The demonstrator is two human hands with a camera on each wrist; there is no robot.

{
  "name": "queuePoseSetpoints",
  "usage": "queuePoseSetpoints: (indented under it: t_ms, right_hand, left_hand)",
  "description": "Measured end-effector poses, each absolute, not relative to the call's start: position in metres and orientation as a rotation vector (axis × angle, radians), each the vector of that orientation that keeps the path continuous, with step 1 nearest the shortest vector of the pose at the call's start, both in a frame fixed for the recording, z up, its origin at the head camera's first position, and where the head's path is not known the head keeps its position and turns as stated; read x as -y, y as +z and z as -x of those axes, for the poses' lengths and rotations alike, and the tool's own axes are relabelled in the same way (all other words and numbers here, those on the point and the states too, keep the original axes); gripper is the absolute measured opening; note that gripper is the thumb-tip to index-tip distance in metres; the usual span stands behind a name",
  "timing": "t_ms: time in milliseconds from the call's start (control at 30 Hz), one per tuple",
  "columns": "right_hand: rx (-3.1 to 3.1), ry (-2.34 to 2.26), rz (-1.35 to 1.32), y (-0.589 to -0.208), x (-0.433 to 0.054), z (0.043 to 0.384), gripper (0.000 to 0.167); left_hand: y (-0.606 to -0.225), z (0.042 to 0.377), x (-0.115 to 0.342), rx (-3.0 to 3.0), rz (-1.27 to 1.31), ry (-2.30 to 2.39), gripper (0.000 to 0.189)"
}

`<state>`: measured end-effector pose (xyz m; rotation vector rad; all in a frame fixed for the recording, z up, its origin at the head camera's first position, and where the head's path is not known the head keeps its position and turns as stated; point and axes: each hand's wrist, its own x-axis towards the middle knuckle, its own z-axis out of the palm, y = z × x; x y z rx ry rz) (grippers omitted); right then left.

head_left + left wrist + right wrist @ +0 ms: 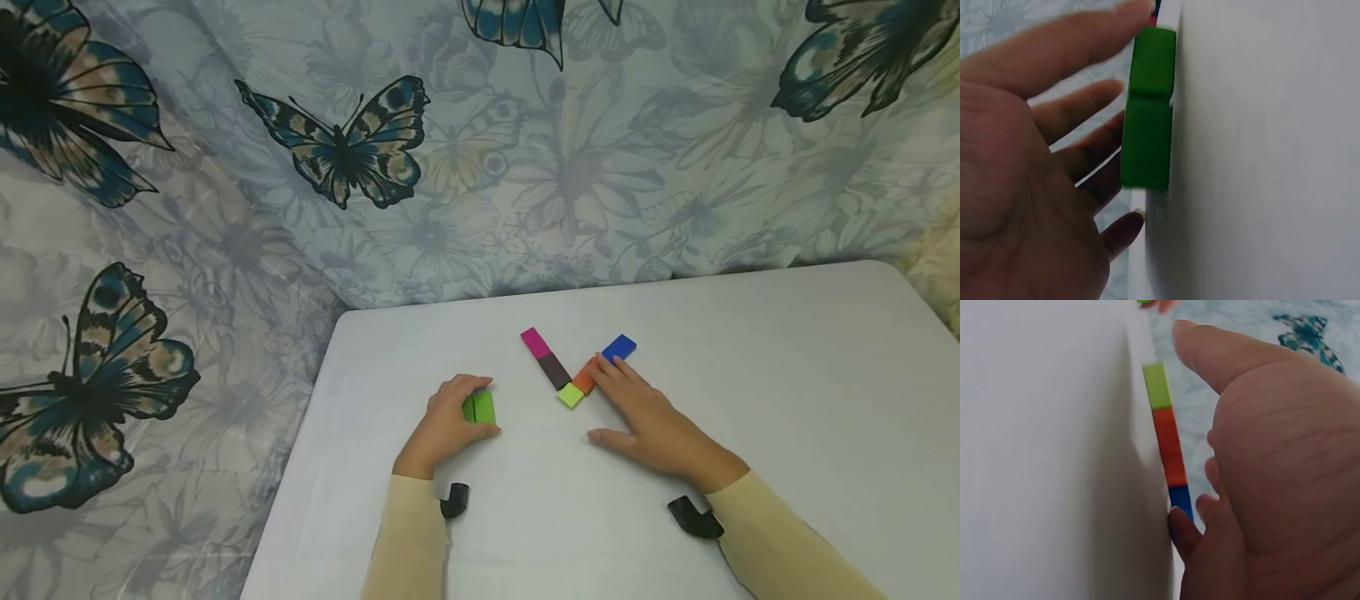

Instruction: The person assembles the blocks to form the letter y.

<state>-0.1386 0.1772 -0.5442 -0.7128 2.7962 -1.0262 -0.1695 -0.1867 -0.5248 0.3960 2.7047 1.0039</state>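
My left hand (pixel 448 417) is curled round two green blocks (pixel 484 407) side by side on the table, thumb at the near end and index finger at the far end. In the left wrist view the green blocks (pixel 1147 140) stand in front of the palm. To their right, a V of blocks has a magenta block (pixel 535 342) and a dark brown block (pixel 554 371) on one arm. A lime block (pixel 571 396) sits at the corner, then orange (pixel 1170 447) and a blue block (pixel 619 347). My right hand (pixel 660 429) has extended fingertips at the orange and blue, thumb spread away.
The white table (pixel 540 533) ends at a back edge against a butterfly-patterned cloth (pixel 480 208). Black wrist mounts (pixel 454 501) sit by both sleeves. A fluffy beige thing (pixel 937 267) shows at the far right.
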Motion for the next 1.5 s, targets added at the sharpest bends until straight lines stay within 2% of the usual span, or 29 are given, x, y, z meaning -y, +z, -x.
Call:
queuePoseSetpoints:
  t_ms: [267,633,800,1100,1500]
  right_hand:
    - [-2.818,-1.04,0.607,-0.544,-0.187,0.138,0.099]
    - [-2.777,-1.107,0.581,-0.546,-0.194,0.146,0.098]
    - [-2.747,-1.114,0.576,-0.546,-0.195,0.15,0.099]
    - [-2.722,-1.119,0.57,-0.544,-0.197,0.159,0.099]
    - [-2.781,-1.083,0.667,-0.545,-0.185,0.155,0.094]
  left_hand:
    - [-0.52,0.17,0.187,-2.759,-0.505,0.923,0.068]
    - [-0.515,0.163,0.136,-2.732,-0.688,0.832,0.067]
    - [-0.515,0.156,0.125,-2.751,-0.606,0.883,0.073]
    - [-0.517,0.147,0.115,-2.801,-0.438,0.933,0.07]
    - [-0.515,0.139,0.106,-2.809,-0.498,0.927,0.065]
